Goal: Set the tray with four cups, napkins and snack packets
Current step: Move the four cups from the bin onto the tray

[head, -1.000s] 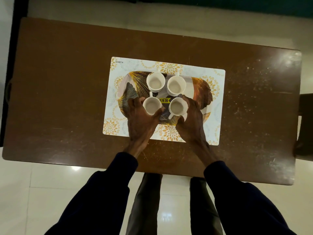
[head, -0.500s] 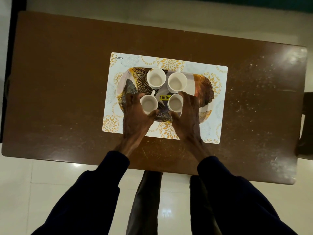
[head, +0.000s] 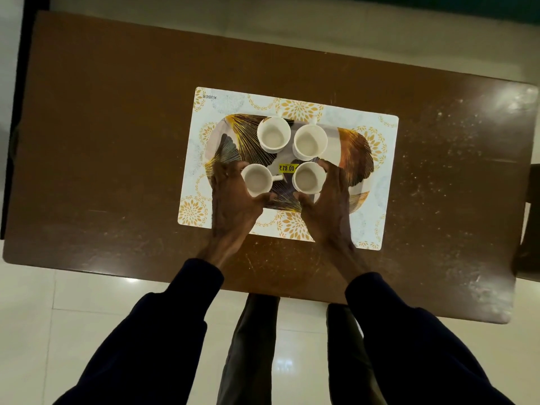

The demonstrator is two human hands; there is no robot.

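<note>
An oval tray with a gold leaf pattern lies on a white placemat. On it stand a far-left cup, a far-right cup, a near-left cup and a near-right cup, all white and empty. My left hand wraps around the near-left cup, whose handle points right. My right hand wraps around the near-right cup. A yellow price sticker shows between the cups. No napkins or snack packets are in view.
The placemat sits mid-way on a brown wooden table with a scuffed right side. A dark chair edge is at the far right. My legs and the tiled floor are below the near table edge.
Both hands have slid the two near cups apart on the tray, the left one leftward. The near-left cup's handle has turned from pointing away to pointing right.
</note>
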